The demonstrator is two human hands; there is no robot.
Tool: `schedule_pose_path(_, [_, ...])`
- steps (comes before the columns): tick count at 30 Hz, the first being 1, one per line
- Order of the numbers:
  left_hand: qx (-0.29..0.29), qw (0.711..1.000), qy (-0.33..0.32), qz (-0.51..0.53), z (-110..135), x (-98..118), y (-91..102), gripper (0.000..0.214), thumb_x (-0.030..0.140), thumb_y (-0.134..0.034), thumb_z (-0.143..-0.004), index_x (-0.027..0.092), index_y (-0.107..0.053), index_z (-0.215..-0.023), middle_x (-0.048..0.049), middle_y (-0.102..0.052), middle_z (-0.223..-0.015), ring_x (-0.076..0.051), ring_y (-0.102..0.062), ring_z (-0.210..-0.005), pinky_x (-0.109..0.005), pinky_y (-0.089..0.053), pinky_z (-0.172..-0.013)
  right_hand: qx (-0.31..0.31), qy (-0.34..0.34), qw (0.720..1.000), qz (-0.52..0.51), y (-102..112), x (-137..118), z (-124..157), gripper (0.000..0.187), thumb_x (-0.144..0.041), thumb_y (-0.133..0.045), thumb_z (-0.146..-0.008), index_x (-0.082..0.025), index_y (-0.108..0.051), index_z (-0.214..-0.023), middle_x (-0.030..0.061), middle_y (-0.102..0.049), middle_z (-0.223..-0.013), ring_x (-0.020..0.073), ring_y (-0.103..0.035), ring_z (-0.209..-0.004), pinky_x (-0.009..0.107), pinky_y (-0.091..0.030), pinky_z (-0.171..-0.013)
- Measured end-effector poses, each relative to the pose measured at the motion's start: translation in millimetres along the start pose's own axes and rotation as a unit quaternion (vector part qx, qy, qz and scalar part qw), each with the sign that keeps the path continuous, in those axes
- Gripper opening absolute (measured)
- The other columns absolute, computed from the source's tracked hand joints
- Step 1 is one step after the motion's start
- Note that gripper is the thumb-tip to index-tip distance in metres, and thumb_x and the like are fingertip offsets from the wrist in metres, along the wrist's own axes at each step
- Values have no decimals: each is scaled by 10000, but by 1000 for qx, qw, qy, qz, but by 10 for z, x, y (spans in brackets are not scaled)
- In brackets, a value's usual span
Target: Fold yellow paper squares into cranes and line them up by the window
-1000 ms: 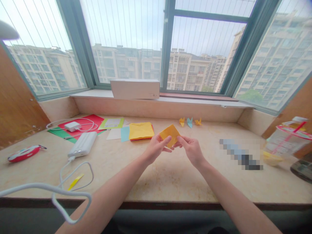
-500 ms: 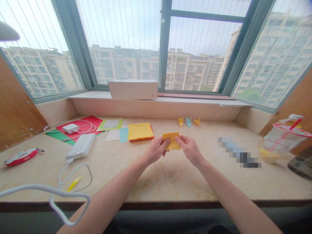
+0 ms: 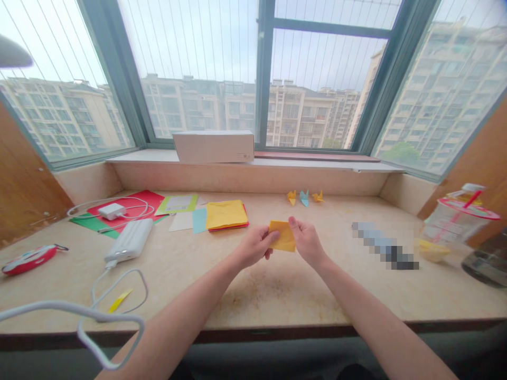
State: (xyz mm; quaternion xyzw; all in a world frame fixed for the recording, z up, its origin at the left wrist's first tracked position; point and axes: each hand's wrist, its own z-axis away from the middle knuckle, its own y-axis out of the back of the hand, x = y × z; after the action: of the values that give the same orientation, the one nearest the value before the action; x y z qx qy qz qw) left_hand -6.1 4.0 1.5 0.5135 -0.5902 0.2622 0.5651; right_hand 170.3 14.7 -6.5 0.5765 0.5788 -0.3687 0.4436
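A small folded piece of orange-yellow paper [image 3: 283, 236] is held above the marble counter [image 3: 277, 285] between both my hands. My left hand [image 3: 253, 246] pinches its left edge with thumb and fingers closed. My right hand [image 3: 307, 241] grips its right side, thumb on top. A stack of coloured paper sheets [image 3: 225, 214], yellow on top, lies just beyond my left hand. Three small folded paper cranes [image 3: 303, 197] stand near the back wall.
At left lie a white power bank [image 3: 129, 240], a charger with cable [image 3: 112, 210] on red and green sheets, a red case [image 3: 27, 258] and a looping white cable [image 3: 99, 311]. A white box [image 3: 214, 146] sits on the sill. A plastic cup with a straw [image 3: 455, 224] stands far right.
The paper went from a raised diamond shape to a lower, flatter folded piece. Both hands dropped slightly toward the counter and shifted their grip on it.
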Motion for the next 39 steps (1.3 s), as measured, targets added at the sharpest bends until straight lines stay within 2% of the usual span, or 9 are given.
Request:
schedule_pose_path(5, [73,996,-2,48,-18,35,46,414,544,-537,-888,157,-546,-741,49,-509,-439,-65,-416,-335,-172,-278,-355,-111,-7,993,-37,29,-58,-18,568,-695,-652,-747,-139,-727,-834,45,-699,-625,181,-643,-539,311,-544,-574])
schedule_pose_path(8, [54,995,-6,79,-14,68,42,428,557,-536,-885,155,-547,-740,38,-525,-448,-73,-444,-343,-177,-292,-356,-86,-2,996,-17,26,-44,-20,519,-658,-633,-789,-146,-719,-779,45,-688,-586,187,-654,-542,324,-548,-594])
schedule_pose_path(11, [44,995,-5,93,-10,83,28,418,551,-540,-882,161,-530,-732,29,-540,-467,-80,-471,-359,-181,-304,-359,-45,35,998,-3,14,-9,-13,464,-593,-561,-874,-153,-700,-925,42,-695,-652,184,-656,-562,325,-538,-595])
schedule_pose_path(15, [69,990,-3,121,-20,70,36,392,531,-551,-882,170,-508,-733,59,-491,-463,-66,-435,-344,-181,-277,-357,-32,120,992,26,28,34,20,416,-424,-494,-953,-231,-518,-1320,63,-711,-962,174,-681,-695,357,-554,-714])
schedule_pose_path(19, [81,984,16,158,-36,57,62,396,538,-592,-854,188,-466,-720,98,-397,-463,-56,-402,-327,-183,-225,-346,-55,162,983,61,86,36,54,456,-295,-517,-946,-312,-453,-1397,95,-597,-1272,175,-684,-836,404,-544,-855])
schedule_pose_path(22, [82,981,30,172,-43,54,77,403,538,-606,-838,199,-437,-702,121,-310,-443,-48,-349,-321,-179,-208,-346,-69,176,979,80,131,16,56,430,-269,-532,-945,-322,-503,-1371,97,-546,-1315,162,-681,-837,394,-544,-862])
schedule_pose_path(27, [70,982,44,168,-45,49,84,388,531,-609,-823,196,-449,-709,120,-317,-428,-42,-306,-319,-177,-197,-338,-96,203,969,108,171,1,29,208,-307,-627,-906,-269,-739,-1077,93,-567,-1258,200,-649,-996,360,-550,-866])
schedule_pose_path(34, [55,986,64,146,-41,67,101,351,514,-573,-831,196,-468,-727,125,-310,-409,-46,-272,-309,-179,-204,-331,-130,172,972,96,214,6,9,194,-364,-681,-877,-297,-770,-1036,81,-595,-1249,238,-593,-1144,358,-533,-889])
schedule_pose_path(39, [26,990,75,118,-24,67,133,326,474,-546,-842,182,-502,-707,110,-344,-388,-43,-246,-305,-183,-204,-333,-194,83,971,109,268,-87,21,235,-401,-707,-848,-271,-772,-1033,80,-607,-1220,184,-668,-891,356,-541,-825])
